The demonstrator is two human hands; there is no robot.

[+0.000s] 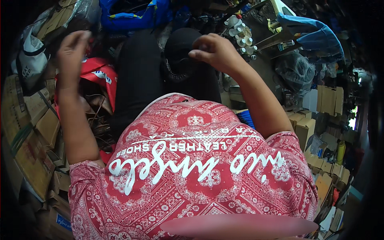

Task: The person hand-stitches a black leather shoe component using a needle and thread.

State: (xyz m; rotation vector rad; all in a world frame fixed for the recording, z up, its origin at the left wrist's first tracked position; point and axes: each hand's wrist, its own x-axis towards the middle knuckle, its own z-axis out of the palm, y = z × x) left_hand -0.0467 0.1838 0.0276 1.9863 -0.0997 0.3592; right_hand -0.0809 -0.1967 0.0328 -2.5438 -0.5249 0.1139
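My left hand (73, 54) is raised at the left, above a red bag (105, 74). Motion smears its fingers, so whether they grip anything cannot be made out. Over my right thigh, my right hand (212, 49) is closed, its fingers curled in toward the thumb; anything between them is too small or hidden to see. Just below and left of those fingers, a black object (175, 75) with a curved, ridged edge rests on my dark-trousered leg. It resembles a shoe, but black on black blurs its outline. Brown leather items (96, 98) show inside the red bag.
Several white-capped bottles (243, 38) stand beyond my right hand. A blue bag (136, 16) lies ahead, and light-blue fabric (320, 42) drapes at the far right near a clear plastic bag (296, 70). Cardboard boxes (304, 130) are stacked on both sides.
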